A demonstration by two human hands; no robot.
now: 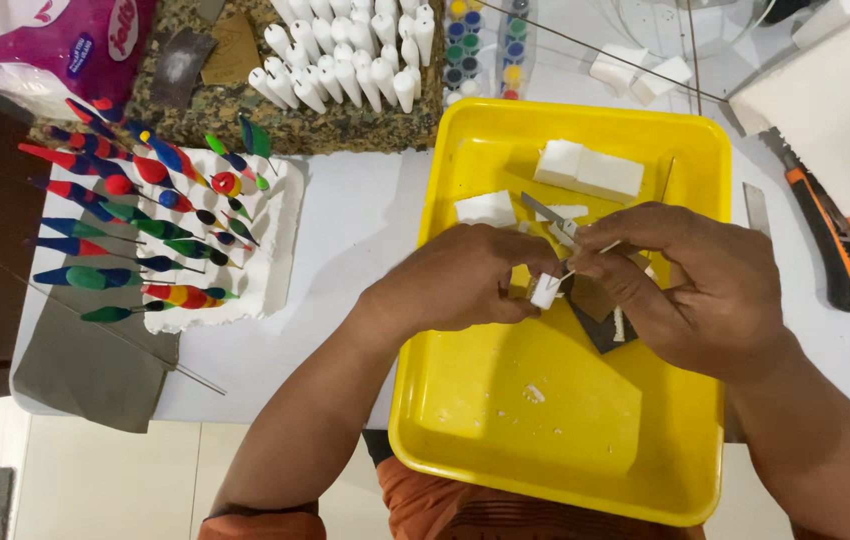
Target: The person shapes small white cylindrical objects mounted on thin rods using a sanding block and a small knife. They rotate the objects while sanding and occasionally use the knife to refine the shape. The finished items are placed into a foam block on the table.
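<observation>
My left hand (470, 280) pinches a small white foam piece (544, 291) over a yellow tray (505, 430). My right hand (690, 285) grips a thin grey blade (548, 215), its edge resting against the foam piece. Both hands meet above the middle of the tray. A dark sanding sheet (600, 325) lies in the tray under my right fingers. White foam blocks (587, 170) sit at the tray's far end, with a smaller white chunk (486, 208) to their left. White shavings (533, 393) dot the tray floor.
Left of the tray a white foam slab (270, 270) holds several painted floats (135, 215) on thin stems. Unpainted white float bodies (350, 55) lie on the far side, beside small paint pots (490, 45). An orange-and-black utility knife (835, 240) lies at right. Grey sandpaper (85, 365) overhangs the table's near left edge.
</observation>
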